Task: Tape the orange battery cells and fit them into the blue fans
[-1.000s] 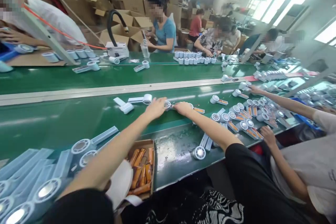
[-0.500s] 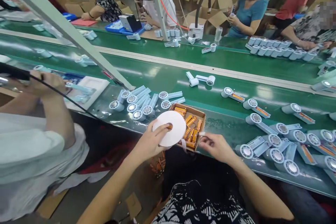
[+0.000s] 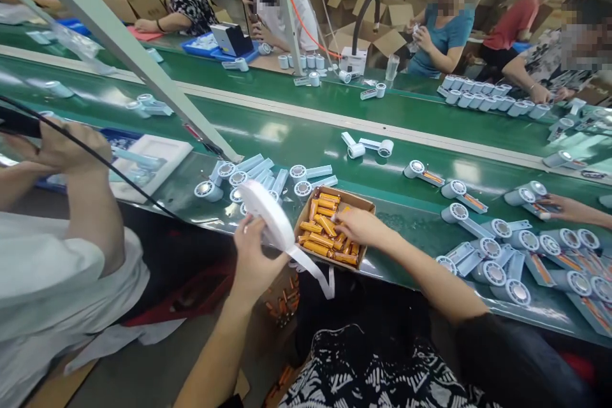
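In my left hand (image 3: 251, 255) is a roll of white tape (image 3: 272, 213), tilted edge-on with its loose strip hanging down to the right. My right hand (image 3: 366, 226) reaches into an open cardboard box (image 3: 370, 205) at the bench edge. Its fingers are bunched together at the orange cylindrical batteries (image 3: 318, 247) inside; the fingertips are partly hidden and touch one battery (image 3: 326, 224). Pale blue fan-like parts (image 3: 306, 172) with round heads and long handles lie left of the box and behind it.
More pale blue parts (image 3: 490, 271), some with orange batteries in their handles, cover the right side. A co-worker's hand (image 3: 567, 209) reaches in there. A slanted metal post (image 3: 157, 76) stands left over the green conveyor (image 3: 306, 121). Another person's arm (image 3: 90, 204) is close at left.
My right hand has moved left from beside the box into it, among the batteries. My left hand has drawn the tape roll left and turned it edge-on. A co-worker's hand has appeared at right.
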`<state>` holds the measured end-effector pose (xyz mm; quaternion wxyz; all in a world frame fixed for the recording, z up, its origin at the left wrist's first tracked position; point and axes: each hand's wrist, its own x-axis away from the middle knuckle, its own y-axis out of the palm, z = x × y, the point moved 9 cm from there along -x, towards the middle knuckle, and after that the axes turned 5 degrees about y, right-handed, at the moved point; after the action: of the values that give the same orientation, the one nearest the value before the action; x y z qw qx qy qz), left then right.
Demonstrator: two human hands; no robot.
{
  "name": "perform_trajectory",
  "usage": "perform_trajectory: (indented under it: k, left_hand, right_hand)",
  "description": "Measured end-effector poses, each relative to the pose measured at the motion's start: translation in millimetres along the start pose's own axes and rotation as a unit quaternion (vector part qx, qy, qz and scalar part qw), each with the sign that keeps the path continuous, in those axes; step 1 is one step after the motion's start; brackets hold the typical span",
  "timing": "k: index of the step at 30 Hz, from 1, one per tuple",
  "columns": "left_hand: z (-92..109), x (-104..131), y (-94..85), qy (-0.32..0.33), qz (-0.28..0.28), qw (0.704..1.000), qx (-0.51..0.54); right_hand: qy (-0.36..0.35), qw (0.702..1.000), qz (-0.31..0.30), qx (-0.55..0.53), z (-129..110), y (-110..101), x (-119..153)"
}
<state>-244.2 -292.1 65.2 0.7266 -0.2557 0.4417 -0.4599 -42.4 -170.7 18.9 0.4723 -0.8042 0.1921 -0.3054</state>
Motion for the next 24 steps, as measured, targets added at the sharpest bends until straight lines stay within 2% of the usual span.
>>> perform_trajectory:
  k: [2,5,8,10,11,12,14,15,17,20,24]
  left_hand:
    - [19,1,12.7,0.035,-0.006,0.999,0.019]
    - [35,2,26.8,0.064,-0.019,0.997,0.033]
    - [39,5,31.9,0.080,-0.021,0.996,0.024]
    - [41,8,31.4,0.101,-0.011,0.995,0.009]
    - [43,10,31.0,0.114,-0.006,0.993,0.000]
    - [46,11,30.9,0.128,-0.002,0.992,-0.009]
    - [52,11,31.3,0.153,0.004,0.988,-0.025]
    - [54,10,31.8,0.162,0.007,0.986,-0.034]
    - [60,8,33.3,0.173,0.010,0.984,-0.048]
    - [69,4,39.6,0.182,-0.006,0.981,-0.063]
    - [80,3,50.6,0.183,-0.039,0.979,-0.077]
  right_hand:
    - [0.032,0.998,0.002,0.046,13,-9,-27]
    - [0.020,0.999,-0.001,0.036,17,-9,-45]
    - [0.021,0.999,0.027,0.007,29,-14,-37]
    - [0.043,0.988,0.100,-0.110,46,-29,-22]
    - [0.050,0.966,0.142,-0.211,56,-37,-13]
    - [0.048,0.927,0.178,-0.326,66,-42,-3]
    - [0.025,0.824,0.214,-0.523,78,-47,15]
    - [0.012,0.785,0.217,-0.581,79,-48,23]
    - [0.004,0.726,0.234,-0.647,78,-52,37]
    - [0.013,0.673,0.295,-0.678,77,-63,58]
    - [0.018,0.649,0.362,-0.669,73,-73,76]
